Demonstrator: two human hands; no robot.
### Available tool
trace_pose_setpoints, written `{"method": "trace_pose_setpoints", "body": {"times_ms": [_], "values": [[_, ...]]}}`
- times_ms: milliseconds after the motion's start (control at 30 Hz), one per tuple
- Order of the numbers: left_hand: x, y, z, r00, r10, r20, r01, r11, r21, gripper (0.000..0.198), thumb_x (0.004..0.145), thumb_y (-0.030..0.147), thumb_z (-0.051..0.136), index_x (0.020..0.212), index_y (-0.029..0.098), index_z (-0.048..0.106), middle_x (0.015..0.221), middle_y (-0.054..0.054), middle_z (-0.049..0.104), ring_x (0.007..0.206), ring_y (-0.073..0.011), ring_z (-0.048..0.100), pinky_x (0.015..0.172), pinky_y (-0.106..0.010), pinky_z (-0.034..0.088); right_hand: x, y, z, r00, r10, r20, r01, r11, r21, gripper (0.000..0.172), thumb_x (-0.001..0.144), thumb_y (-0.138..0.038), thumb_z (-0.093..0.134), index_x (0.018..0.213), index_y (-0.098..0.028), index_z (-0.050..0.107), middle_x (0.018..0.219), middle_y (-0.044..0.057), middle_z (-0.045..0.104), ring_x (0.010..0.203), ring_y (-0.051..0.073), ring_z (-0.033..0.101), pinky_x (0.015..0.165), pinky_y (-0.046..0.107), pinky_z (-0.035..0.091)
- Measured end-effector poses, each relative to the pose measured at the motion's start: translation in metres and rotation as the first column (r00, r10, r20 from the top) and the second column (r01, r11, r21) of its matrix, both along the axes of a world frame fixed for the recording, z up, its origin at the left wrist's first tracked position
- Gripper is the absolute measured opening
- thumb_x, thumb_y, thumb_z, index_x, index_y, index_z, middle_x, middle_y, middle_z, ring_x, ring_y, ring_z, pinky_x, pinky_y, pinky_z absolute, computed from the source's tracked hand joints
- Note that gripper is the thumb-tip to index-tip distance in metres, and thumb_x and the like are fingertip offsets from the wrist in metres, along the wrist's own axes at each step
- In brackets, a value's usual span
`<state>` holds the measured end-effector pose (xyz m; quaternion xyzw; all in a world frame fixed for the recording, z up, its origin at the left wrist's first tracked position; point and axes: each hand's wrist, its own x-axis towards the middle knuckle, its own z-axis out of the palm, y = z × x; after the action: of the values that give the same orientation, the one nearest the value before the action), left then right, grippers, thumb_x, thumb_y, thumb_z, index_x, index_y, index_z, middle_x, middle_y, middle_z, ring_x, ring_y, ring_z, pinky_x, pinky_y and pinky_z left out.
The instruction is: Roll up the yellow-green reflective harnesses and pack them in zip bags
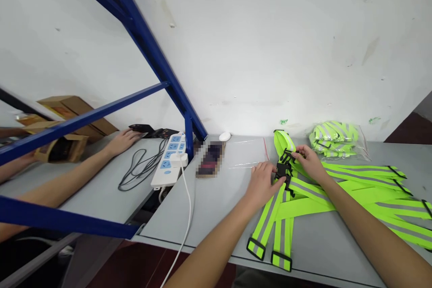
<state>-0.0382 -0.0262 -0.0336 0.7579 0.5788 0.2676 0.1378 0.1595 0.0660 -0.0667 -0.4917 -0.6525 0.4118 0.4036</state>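
Neon-yellow reflective straps (357,189) with grey stripes and black plastic fittings lie spread over the right side of the table. My left hand (261,183) pinches a black buckle (283,170) between thumb and fingers, where several straps come together. Just right of it, my right hand (309,163) has its fingertips closed on another black buckle (289,155) at the base of an upright strap loop (282,142). Two strap ends with black slide adjusters (281,261) hang toward the table's front edge.
A clear bag of folded straps (335,139) sits by the wall. An empty clear bag (246,153), a blurred phone (211,159), a white round object (224,136) and a power strip (170,159) lie leftward. Beyond the blue frame (151,49), another person's hand (124,141) rests near cardboard boxes (77,114).
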Motion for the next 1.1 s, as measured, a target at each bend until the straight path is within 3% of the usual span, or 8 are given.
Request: {"method": "trace_pose_setpoints", "body": {"times_ms": [167, 367, 500, 900, 1100], "values": [[-0.004, 0.003, -0.004, 0.995, -0.036, 0.09, 0.043, 0.996, -0.075, 0.02, 0.088, 0.039, 0.058, 0.099, 0.023, 0.054, 0.098, -0.002, 0.064, 0.097, -0.0225, 0.056, 0.083, -0.038, 0.039, 0.0, 0.0, 0.002, 0.998, 0.052, -0.038, -0.053, 0.998, -0.038, 0.036, 0.083, -0.056, 0.054, 0.09, -0.021, 0.055, 0.075, 0.001, 0.06, 0.066, 0.017, 0.055, 0.06, 0.03, 0.044], [-0.002, 0.005, -0.009, 0.997, 0.023, 0.069, -0.016, 0.995, -0.098, 0.036, 0.081, 0.053, 0.062, 0.097, 0.021, 0.055, 0.097, -0.004, 0.063, 0.097, -0.0246, 0.056, 0.084, -0.039, 0.039, -0.009, 0.002, -0.002, 1.0, -0.011, 0.004, 0.012, 1.0, -0.027, 0.03, 0.081, -0.051, 0.056, 0.087, -0.021, 0.053, 0.073, 0.001, 0.059, 0.067, 0.018, 0.055, 0.061, 0.03, 0.041], [-0.001, 0.006, -0.01, 0.999, 0.012, 0.049, -0.007, 0.994, -0.109, 0.033, 0.081, 0.053, 0.062, 0.09, 0.022, 0.055, 0.098, -0.003, 0.063, 0.099, -0.0243, 0.055, 0.084, -0.039, 0.038, -0.013, 0.003, -0.003, 0.998, -0.045, 0.054, 0.045, 0.999, 0.0, 0.027, 0.082, -0.049, 0.054, 0.085, -0.022, 0.052, 0.074, 0.001, 0.058, 0.068, 0.02, 0.054, 0.062, 0.031, 0.04], [0.001, 0.003, -0.008, 0.998, 0.005, 0.057, 0.005, 0.984, -0.179, 0.029, 0.085, 0.049, 0.058, 0.09, 0.021, 0.052, 0.097, -0.003, 0.062, 0.096, -0.0236, 0.055, 0.083, -0.039, 0.037, -0.005, 0.002, 0.013, 0.997, 0.046, 0.059, -0.043, 0.998, -0.056, 0.032, 0.083, -0.053, 0.053, 0.08, -0.021, 0.053, 0.067, -0.001, 0.055, 0.061, 0.017, 0.05, 0.056, 0.029, 0.039], [-0.001, 0.003, -0.009, 0.997, -0.069, 0.041, 0.074, 0.988, -0.133, 0.022, 0.089, 0.042, 0.054, 0.087, 0.021, 0.048, 0.095, -0.002, 0.057, 0.096, -0.0226, 0.052, 0.082, -0.039, 0.036, -0.005, -0.004, 0.029, 0.991, 0.122, 0.063, -0.12, 0.992, -0.031, 0.029, 0.084, -0.051, 0.052, 0.08, -0.022, 0.052, 0.067, -0.002, 0.052, 0.062, 0.016, 0.049, 0.058, 0.028, 0.038]]}}
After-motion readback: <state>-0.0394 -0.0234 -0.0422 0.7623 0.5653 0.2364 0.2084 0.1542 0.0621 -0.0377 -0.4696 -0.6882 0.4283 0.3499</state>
